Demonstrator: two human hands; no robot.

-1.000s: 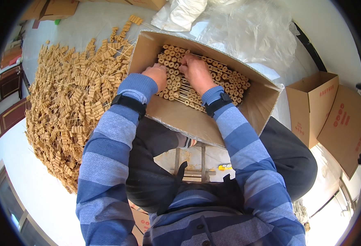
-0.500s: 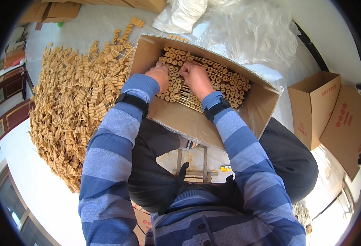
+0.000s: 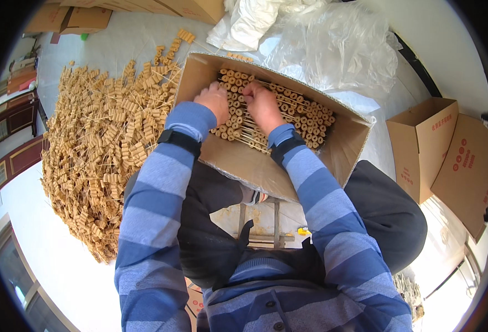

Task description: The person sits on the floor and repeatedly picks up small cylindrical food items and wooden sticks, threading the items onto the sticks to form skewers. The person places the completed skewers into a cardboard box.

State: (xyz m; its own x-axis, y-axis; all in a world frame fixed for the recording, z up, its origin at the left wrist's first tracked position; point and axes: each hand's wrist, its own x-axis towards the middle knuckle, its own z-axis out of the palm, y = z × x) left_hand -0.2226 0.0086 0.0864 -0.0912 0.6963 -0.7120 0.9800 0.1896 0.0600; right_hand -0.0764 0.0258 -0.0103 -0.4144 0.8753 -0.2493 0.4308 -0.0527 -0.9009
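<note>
A tall open cardboard box point(image 3: 241, 166) stands tilted between my knees, partly filled with skewers point(image 3: 314, 123) that carry tan, coiled pieces with holes at their centres. They lie in packed rows, with bare thin sticks showing across the middle. At the box's left end, my left hand point(image 3: 215, 103) rests on the skewers, fingers stretched forward and partly hidden. Close to its right, my right hand point(image 3: 263, 107) has its fingers curled and pinched on a skewer among the rows; the fingertips are partly hidden.
Left of the box a large heap of loose skewers point(image 3: 100, 160) spreads over the floor. Clear plastic sheeting point(image 3: 338, 50) and a white plastic bag point(image 3: 246, 25) lie behind it. Open cardboard cartons point(image 3: 424, 144) stand at right; more cartons point(image 3: 86, 19) are at far left. A small yellow object point(image 3: 303, 231) lies below.
Both hands stay at nearly the same spots in the box, with only small finger shifts. The box's right end appears slightly further left in the view.
</note>
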